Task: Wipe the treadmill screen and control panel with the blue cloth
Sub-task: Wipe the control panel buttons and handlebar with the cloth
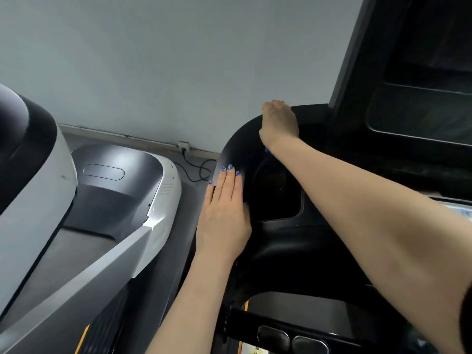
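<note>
The black treadmill console (278, 200) fills the middle and right, and its dark screen (421, 106) rises at the upper right. My left hand (224, 213) lies flat, fingers straight, on the console's left edge. My right hand (279, 123) reaches across to the console's far rim (314, 111), with its fingers bent over that rim and hidden behind it. A small blue speck shows under the right wrist; I cannot tell whether it is a painted nail or cloth. No blue cloth is plainly visible.
A second treadmill (153, 190) in white and grey stands close on the left. A wall socket (184, 145) with a black cable (196, 169) sits on the floor line behind. Two oval pads (291, 339) sit on a bar below the console.
</note>
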`<state>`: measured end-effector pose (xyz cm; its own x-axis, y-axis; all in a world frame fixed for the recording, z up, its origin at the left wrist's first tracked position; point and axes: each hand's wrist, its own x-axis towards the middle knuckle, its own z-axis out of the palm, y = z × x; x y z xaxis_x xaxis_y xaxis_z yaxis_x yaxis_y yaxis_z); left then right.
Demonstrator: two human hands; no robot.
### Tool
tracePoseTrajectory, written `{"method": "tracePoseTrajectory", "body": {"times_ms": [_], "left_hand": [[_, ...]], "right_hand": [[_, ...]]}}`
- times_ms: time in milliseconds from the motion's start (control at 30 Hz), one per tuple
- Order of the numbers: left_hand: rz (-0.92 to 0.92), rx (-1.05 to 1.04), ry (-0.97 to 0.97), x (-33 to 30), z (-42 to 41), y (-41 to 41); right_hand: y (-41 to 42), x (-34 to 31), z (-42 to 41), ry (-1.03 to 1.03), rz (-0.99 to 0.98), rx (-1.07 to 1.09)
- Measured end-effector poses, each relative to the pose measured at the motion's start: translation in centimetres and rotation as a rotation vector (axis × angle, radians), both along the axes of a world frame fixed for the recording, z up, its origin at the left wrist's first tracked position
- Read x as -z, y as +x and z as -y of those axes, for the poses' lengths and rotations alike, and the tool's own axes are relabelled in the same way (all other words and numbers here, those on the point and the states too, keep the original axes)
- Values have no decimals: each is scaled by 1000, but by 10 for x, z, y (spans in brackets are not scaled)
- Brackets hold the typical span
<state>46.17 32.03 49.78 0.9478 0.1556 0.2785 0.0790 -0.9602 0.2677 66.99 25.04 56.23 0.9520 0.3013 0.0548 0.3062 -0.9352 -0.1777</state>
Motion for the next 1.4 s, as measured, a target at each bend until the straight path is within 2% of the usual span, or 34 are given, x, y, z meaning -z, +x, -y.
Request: {"method": "tracePoseTrajectory", "body": {"times_ms": [133,400,567,667,900,1100,1233,1400], "left_hand": [[2,-6,-43,-1,2,0],[-97,69,-56,-22,5,-7],[53,192,-37,-52,31,-8],[102,294,-95,-72,59,-12],[210,599,-108,-102,152,-36],[207,856,-114,-100,239,-67],[189,958,-81,-81,291,-79],[140,1022,54,-61,351,-85]], "right_hand": [[-18,-29,5,-92,9,-21],[-111,-104,54,-78,115,-369],[-165,-141,121,14,181,-411],[-201,-156,167,77,215,-410],[-276,-147,272,102,332,-401],[-339,-113,372,177,458,-245],[-374,-78,434,284,511,-19],[-397,-29,494,459,488,283]]}}
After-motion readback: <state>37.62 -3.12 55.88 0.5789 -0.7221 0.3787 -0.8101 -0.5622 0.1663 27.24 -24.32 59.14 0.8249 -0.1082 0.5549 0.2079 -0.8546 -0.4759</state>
